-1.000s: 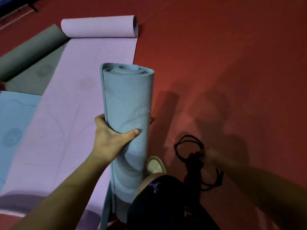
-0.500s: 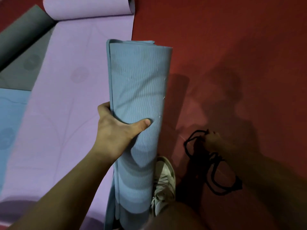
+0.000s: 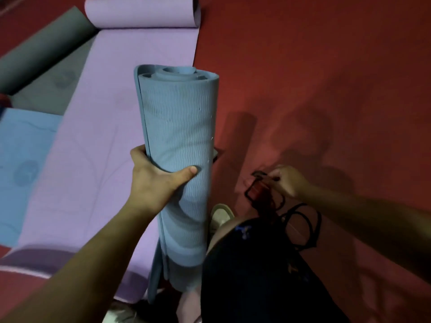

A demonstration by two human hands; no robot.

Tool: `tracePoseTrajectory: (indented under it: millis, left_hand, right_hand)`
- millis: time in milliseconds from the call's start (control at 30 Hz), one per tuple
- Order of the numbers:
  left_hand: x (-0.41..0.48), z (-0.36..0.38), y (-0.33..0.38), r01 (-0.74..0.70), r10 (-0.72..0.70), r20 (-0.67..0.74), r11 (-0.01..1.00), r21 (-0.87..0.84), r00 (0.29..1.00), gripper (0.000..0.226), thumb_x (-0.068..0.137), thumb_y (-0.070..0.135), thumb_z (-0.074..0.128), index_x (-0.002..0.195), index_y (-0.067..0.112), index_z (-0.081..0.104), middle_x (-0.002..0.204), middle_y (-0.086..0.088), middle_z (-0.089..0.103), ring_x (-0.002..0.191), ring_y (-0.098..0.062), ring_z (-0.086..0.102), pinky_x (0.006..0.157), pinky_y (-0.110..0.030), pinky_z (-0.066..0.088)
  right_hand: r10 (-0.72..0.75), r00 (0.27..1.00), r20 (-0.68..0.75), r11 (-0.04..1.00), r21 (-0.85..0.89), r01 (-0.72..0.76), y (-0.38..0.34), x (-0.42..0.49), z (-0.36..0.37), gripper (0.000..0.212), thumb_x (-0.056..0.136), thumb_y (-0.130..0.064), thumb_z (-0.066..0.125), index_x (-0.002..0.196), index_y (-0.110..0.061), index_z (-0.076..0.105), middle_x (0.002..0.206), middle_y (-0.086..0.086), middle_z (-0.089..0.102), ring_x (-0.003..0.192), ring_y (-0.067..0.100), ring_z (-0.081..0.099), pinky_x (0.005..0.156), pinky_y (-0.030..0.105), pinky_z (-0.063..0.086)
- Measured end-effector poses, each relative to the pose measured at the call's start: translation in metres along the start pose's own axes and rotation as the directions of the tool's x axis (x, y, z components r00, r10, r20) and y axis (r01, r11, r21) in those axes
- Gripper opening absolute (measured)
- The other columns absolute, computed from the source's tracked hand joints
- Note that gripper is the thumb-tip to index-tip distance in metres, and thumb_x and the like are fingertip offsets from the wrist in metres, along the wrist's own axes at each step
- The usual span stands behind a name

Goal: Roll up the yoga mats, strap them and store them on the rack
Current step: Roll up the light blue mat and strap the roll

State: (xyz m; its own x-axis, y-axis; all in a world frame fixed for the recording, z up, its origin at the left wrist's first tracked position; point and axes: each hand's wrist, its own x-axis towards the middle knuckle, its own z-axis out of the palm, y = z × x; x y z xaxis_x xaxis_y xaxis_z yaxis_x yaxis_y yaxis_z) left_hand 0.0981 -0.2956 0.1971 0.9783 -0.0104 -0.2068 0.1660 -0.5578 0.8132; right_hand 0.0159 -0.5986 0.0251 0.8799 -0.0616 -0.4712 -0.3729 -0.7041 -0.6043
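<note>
Centre frame: rolled blue-grey foam yoga mat (image 3: 179,141), wavy ribbed surface, standing upright with a slight tilt, spiral end on top, outer flap loose down its left side; left hand (image 3: 154,180) grips it mid-length.
Left of centre: lilac foam yoga mat (image 3: 100,148), spread flat, far end curled into a roll at the top.
Upper left: dark grey yoga mat (image 3: 42,47), partly rolled, just beside the lilac one.
Left edge: light blue yoga mat (image 3: 23,159), flat.
Lower right: thin black strap (image 3: 300,227), loose loops hanging from right hand (image 3: 286,180); probably pinched, view dim.
</note>
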Motion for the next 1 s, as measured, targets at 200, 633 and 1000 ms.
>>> tracePoseTrajectory:
  millis: [200,633,1000]
  left_hand:
    - [-0.049,-0.037,-0.007,-0.020,0.019,-0.038,0.999,-0.034,0.999,0.103,0.058,0.030,0.096,0.132,0.011,0.028,0.126,0.003,0.044,0.115,-0.015,0.050,0.094,-0.029,0.047]
    - [-0.174,-0.105,-0.037,-0.080,0.071,-0.057,0.981,-0.177,0.996,0.113,0.038,0.055,0.087,0.128,0.029,0.023,0.122,0.018,0.044,0.112,-0.001,0.050,0.084,-0.015,0.042]
    - [-0.247,-0.122,-0.070,-0.067,0.037,-0.131,0.970,-0.236,0.991,0.109,0.043,0.046,0.092,0.127,0.037,0.024,0.126,0.020,0.048,0.118,-0.005,0.052,0.100,-0.035,0.048]
  right_hand:
    - [-0.026,1.000,0.010,0.965,0.259,0.023,-0.083,-0.048,-0.045,0.019,0.088,0.002,0.065,0.093,-0.012,0.077,0.095,0.018,0.073,0.081,0.032,0.068,0.072,0.020,0.046]
    - [-0.391,0.899,-0.197,0.728,0.531,0.434,-0.319,-0.231,-0.093,0.024,0.091,-0.008,0.063,0.096,-0.027,0.076,0.103,0.003,0.076,0.101,0.012,0.067,0.097,0.028,0.047]
    - [-0.609,0.790,0.076,0.787,0.184,0.589,-0.433,-0.305,-0.036,0.057,0.091,-0.001,0.055,0.144,-0.020,0.046,0.125,-0.003,0.061,0.107,0.017,0.066,0.094,0.033,0.051]
